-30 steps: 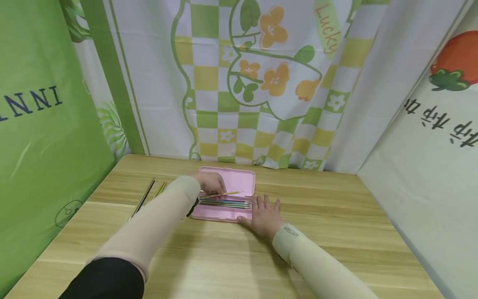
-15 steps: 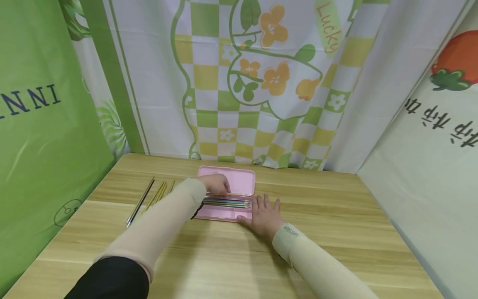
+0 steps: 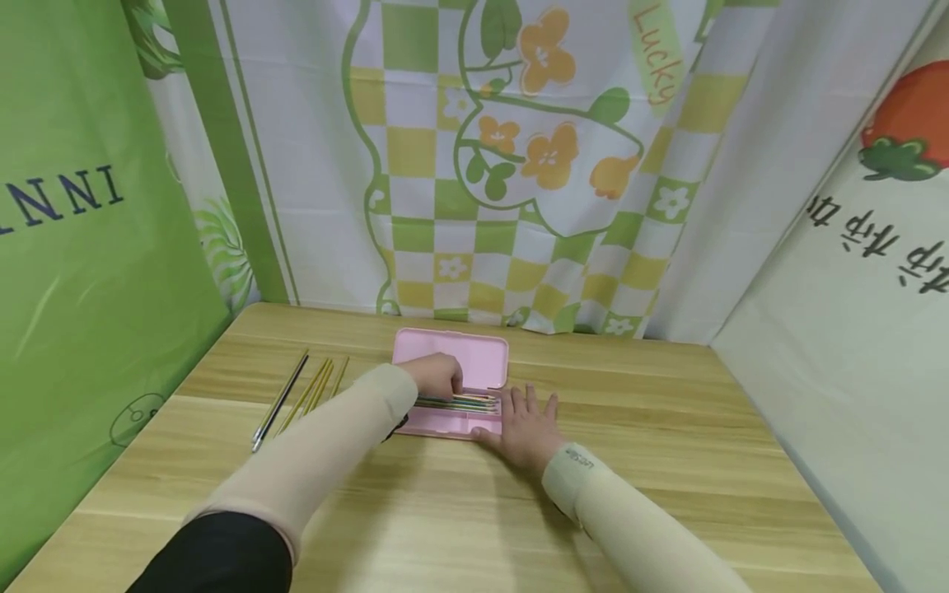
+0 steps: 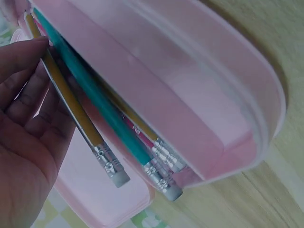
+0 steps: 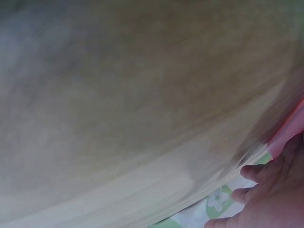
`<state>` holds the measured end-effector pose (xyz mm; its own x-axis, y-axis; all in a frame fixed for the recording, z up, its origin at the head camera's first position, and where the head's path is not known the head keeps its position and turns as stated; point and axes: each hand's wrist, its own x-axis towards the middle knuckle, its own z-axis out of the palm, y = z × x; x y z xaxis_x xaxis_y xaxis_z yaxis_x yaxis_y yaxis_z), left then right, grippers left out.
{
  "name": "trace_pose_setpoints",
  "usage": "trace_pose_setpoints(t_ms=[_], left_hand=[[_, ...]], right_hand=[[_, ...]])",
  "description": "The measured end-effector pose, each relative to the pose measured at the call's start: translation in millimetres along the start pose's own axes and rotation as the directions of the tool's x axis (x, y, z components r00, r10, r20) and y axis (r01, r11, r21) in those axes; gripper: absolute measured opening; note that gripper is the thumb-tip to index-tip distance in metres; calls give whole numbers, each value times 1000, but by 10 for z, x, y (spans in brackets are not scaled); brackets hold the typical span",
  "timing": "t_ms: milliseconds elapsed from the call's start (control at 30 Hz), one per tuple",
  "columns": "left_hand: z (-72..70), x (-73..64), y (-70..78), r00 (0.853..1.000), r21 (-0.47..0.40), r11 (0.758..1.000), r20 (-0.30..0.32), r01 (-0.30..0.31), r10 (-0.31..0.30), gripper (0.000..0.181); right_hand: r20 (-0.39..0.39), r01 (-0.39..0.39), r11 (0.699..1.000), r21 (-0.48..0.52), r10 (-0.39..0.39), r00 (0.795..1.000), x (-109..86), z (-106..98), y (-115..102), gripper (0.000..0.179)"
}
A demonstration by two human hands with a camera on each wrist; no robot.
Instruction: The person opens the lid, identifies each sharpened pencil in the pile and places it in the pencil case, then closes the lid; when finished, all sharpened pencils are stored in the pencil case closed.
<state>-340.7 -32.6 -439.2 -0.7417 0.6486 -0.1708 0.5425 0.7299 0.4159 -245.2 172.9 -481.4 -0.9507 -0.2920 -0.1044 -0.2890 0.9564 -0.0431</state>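
A pink pencil case [image 3: 432,422] lies on the table with its lid [image 3: 483,356] folded back. My left hand [image 3: 439,375] is over its rear compartment. In the left wrist view, thumb and fingers pinch a yellow pencil [image 4: 75,107] with a white eraser end. Beside it a teal pencil [image 4: 95,92] and other pencils lie along the compartment, their eraser ends towards that camera. My right hand [image 3: 528,435] rests at the right end of the case, fingers spread, thumb along the front edge. In the right wrist view, its fingers extend by the case's pink corner.
Left of the case, several yellow pencils [image 3: 315,391] and a dark pencil [image 3: 282,402] lie on the wooden table [image 3: 638,494]. A patterned curtain [image 3: 415,198] hangs along the back edge. A green cloth [image 3: 89,288] covers the left side.
My left hand has moved slightly right and down towards the case. The pencil it holds, earlier slanted above the case, has come down level with the compartment. The right hand has stayed put.
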Motion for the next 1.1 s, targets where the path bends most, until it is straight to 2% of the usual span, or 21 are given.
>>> trace_pose_setpoints(t_ms=[433,600,733,833,900,1000,1100], left_hand=[[30,8,38,1000,28,999,-6,-26,26,15],[-28,-21,-32,997,30,998,-61,-47,48,16],[-170,-106,-151,991,-15,999,-127,-37,35,16],[-283,-194,-301,981,-70,998,-192,-6,-7,20],[-339,-256,-417,971,-124,992,-234,27,-56,23],[-372,-324,-617,946,-192,979,-298,68,-124,29],[-370,-389,-738,917,-269,956,-338,119,-209,38]], right_hand=[[-37,20,999,27,-19,999,49,80,-8,112],[-36,20,1000,12,-20,999,63,90,-17,113],[-22,7,1000,7,-6,1000,71,77,-24,109],[-17,1,1000,14,-1,1000,66,56,-27,107],[-17,1,1000,21,-1,1000,58,40,-25,106],[-9,-2,1000,24,2,1000,42,25,-17,104],[-6,-6,999,42,6,1000,14,-8,-27,101]])
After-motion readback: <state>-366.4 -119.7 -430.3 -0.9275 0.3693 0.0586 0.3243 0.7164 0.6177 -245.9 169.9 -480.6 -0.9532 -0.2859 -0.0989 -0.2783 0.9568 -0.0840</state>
